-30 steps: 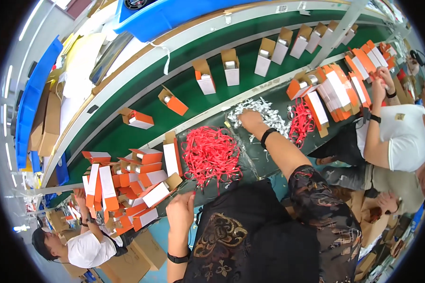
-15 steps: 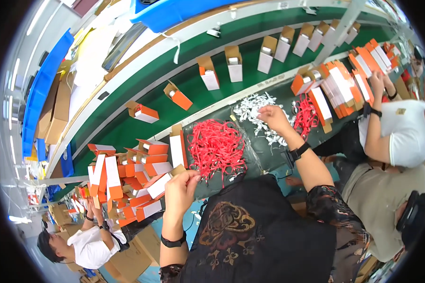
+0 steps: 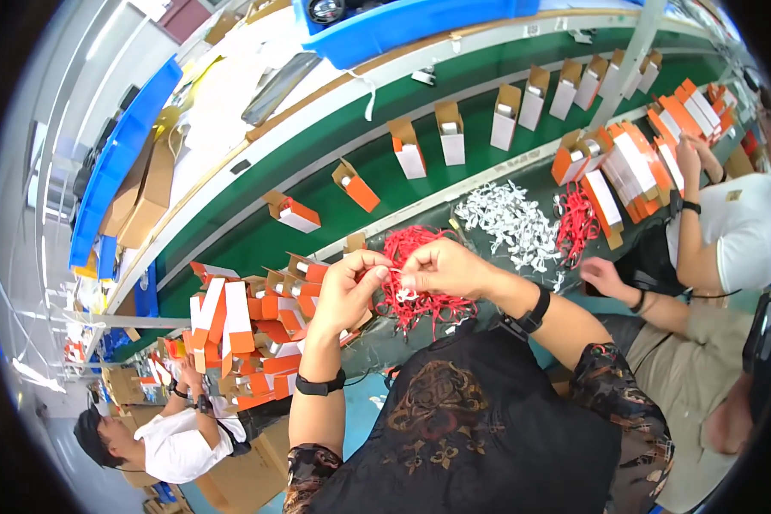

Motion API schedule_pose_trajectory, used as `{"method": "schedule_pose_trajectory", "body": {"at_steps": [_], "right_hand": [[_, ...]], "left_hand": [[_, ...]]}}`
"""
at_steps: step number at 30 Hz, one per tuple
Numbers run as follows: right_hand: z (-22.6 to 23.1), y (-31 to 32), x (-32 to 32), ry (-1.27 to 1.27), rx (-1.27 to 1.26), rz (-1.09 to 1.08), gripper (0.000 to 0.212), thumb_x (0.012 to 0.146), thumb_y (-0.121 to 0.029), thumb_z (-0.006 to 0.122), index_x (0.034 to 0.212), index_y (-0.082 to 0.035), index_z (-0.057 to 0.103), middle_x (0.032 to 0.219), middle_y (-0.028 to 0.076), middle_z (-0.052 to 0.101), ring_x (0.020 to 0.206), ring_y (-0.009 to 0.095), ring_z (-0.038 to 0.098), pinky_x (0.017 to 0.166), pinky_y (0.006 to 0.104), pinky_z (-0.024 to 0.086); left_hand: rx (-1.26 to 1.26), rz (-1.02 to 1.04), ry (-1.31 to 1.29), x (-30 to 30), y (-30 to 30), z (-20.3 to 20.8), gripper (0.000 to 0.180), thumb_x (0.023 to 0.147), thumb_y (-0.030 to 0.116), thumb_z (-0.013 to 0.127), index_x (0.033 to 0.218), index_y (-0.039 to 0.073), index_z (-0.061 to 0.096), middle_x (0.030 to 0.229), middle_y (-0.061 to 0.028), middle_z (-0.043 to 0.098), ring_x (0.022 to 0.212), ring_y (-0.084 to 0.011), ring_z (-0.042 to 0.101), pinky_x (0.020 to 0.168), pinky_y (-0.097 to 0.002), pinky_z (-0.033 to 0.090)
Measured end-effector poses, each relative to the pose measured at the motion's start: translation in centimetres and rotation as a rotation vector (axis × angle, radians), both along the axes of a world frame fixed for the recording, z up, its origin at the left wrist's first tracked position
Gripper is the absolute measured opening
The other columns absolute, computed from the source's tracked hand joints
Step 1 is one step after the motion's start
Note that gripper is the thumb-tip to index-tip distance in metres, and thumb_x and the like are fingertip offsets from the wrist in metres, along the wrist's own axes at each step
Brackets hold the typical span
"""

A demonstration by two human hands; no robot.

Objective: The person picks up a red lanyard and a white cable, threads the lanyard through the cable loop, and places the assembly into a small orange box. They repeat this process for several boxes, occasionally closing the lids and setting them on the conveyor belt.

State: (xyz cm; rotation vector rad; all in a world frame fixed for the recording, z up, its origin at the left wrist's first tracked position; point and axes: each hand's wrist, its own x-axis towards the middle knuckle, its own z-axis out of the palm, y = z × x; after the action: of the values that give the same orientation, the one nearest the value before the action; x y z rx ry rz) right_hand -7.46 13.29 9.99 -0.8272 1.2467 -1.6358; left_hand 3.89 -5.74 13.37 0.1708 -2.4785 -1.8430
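My left hand [image 3: 348, 289] and my right hand [image 3: 451, 271] meet above a heap of thin red straps [image 3: 420, 315]. Both are closed in a pinch, fingertips nearly touching. The left fingers seem to grip the end of a red strap. From the right fingertips hangs a small white looped piece [image 3: 405, 295]; its exact kind is too small to tell. Beyond my right hand lies a pile of small white looped pieces [image 3: 510, 224], with a smaller bundle of red straps [image 3: 577, 224] beside it.
Open orange-and-white boxes [image 3: 451, 141] stand in a row on the green conveyor [image 3: 257, 231]. More boxes are heaped at the left [image 3: 224, 321] and right [image 3: 630, 167]. Co-workers sit on both sides; a neighbour's hand [image 3: 604, 278] is near my right forearm. A blue bin [image 3: 420, 34] sits above.
My right hand has come from the white pile to my left hand, bringing a small white piece. My left hand has moved right, over the red straps. A neighbour's hand has appeared at the right.
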Motion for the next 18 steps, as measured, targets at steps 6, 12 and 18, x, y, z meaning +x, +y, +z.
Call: {"method": "schedule_pose_trajectory", "body": {"at_steps": [6,12,18], "right_hand": [[1.5,-0.8,0.9,-0.178,0.106,0.022,0.015,0.089,-0.010,0.072,0.096,-0.001,0.063,0.079,0.003,0.066,0.064,0.007,0.061,0.057,0.0219,0.052],[3.2,-3.4,1.8,-0.269,0.004,-0.246,0.011,0.087,-0.003,0.070,0.096,-0.001,0.064,0.083,0.007,0.067,0.070,0.013,0.066,0.061,0.0248,0.055],[2.7,-5.0,0.0,1.259,-0.048,-0.444,0.024,0.071,-0.004,0.068,0.095,-0.003,0.068,0.084,0.011,0.060,0.079,0.029,0.063,0.067,0.0363,0.053]], "left_hand": [[0.486,0.276,0.101,0.5,0.9,-5.0,0.010,0.095,0.011,0.062,0.103,0.005,0.061,0.080,0.0026,0.060,0.070,-0.0058,0.056,0.065,-0.0221,0.048],[1.067,0.491,0.054,1.0,7.1,-6.8,0.032,0.105,0.034,0.041,0.116,0.009,0.057,0.103,-0.0056,0.064,0.084,-0.0139,0.063,0.071,-0.0293,0.053],[0.991,0.425,-0.064,2.9,4.7,-5.4,0.032,0.102,0.028,0.051,0.124,0.005,0.055,0.092,-0.0042,0.065,0.071,-0.0116,0.059,0.064,-0.0259,0.049]]}}
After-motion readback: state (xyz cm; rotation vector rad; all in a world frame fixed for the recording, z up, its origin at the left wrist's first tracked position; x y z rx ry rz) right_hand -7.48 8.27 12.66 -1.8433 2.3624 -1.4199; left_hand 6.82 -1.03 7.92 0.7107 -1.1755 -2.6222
